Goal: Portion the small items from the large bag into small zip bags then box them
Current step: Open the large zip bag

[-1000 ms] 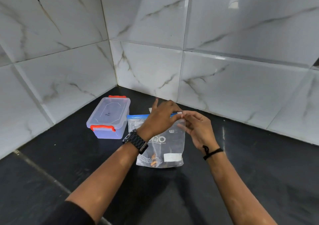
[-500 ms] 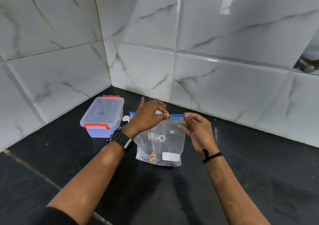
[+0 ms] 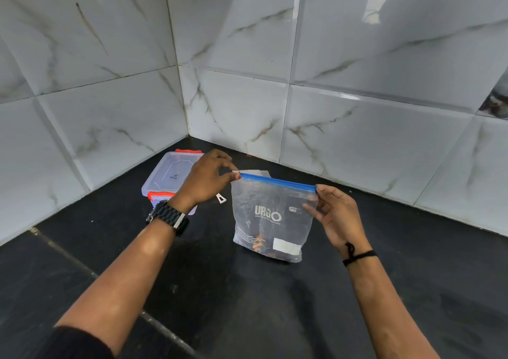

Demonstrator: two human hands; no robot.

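A large clear zip bag [image 3: 270,215] with a blue zip strip and white lettering stands upright on the black counter, with small brownish items at its bottom. My left hand [image 3: 204,178] pinches the white slider at the strip's left end. My right hand [image 3: 334,213] grips the bag's top right corner. A clear plastic box [image 3: 167,174] with a shut lid and red-orange latches sits to the left, partly hidden by my left wrist. A flat clear bag [image 3: 257,173] peeks out behind the large bag.
White marble-look tiled walls meet in a corner just behind the box and bags. The black counter [image 3: 384,276] stretches to the right and toward me. A small white clip-like piece [image 3: 220,198] lies between the box and the large bag.
My left hand slid along the blue strip from near my right hand to its left end. The view shifted, and the bag now stands taller between both hands.
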